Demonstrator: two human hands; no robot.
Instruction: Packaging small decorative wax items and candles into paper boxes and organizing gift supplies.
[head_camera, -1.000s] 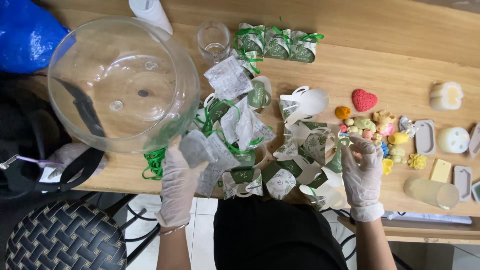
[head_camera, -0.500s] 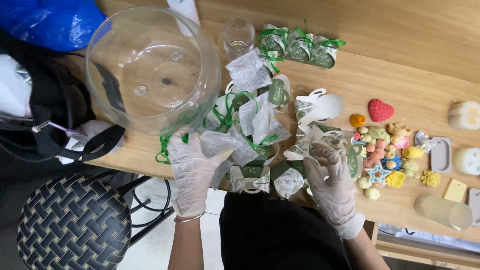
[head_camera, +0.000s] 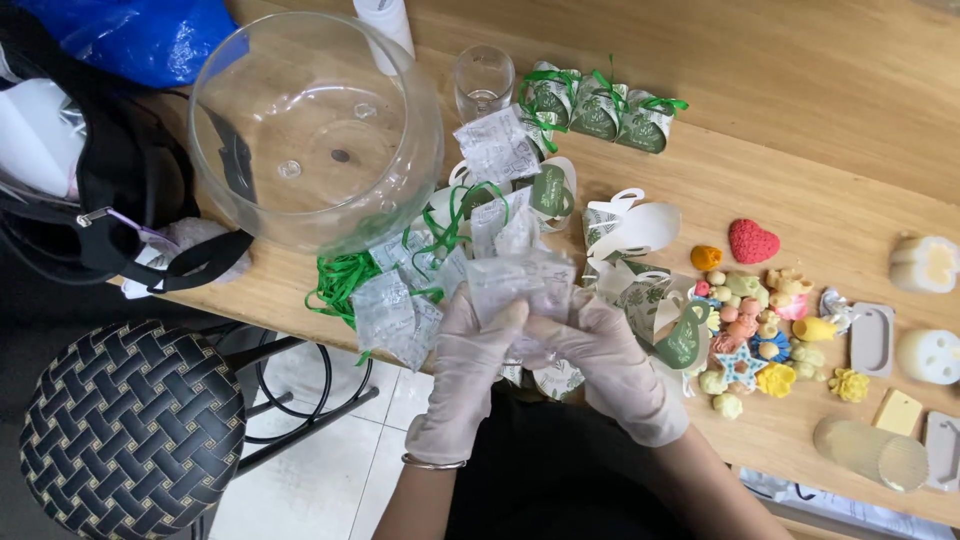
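Wooden and pale, our table (head_camera: 800, 120) carries everything, and we work at its near edge. Largest on it is the clear glass bowl (head_camera: 315, 130) toward the far left corner, standing upright with almost nothing in it, set back far enough to leave us working room in front.

Between the bowl and us lies a loose heap of small clear sachets (head_camera: 390, 315) tangled with green ribbon (head_camera: 345, 280), spilling over the near edge where we can pick from it without stretching. Behind the heap stand three finished green-and-white favour boxes (head_camera: 600, 110), tied with bows and lined up near the middle of the far side, beside a small drinking glass (head_camera: 483, 80). Flat unfolded box blanks (head_camera: 625, 225) lie in the middle.

Off to the right, small coloured moulded shapes (head_camera: 755, 320) are bunched together with a red heart (head_camera: 751, 241) just behind them.

Both our hands wear thin pale gloves. Our left hand (head_camera: 470, 370) and right hand (head_camera: 600, 360) meet just above the near edge, each grip pressed together on the same clear sachet (head_camera: 520, 285), held up facing us. Whether we pinch one sachet or two stacked ones we cannot quite tell; the plastic blurs together.
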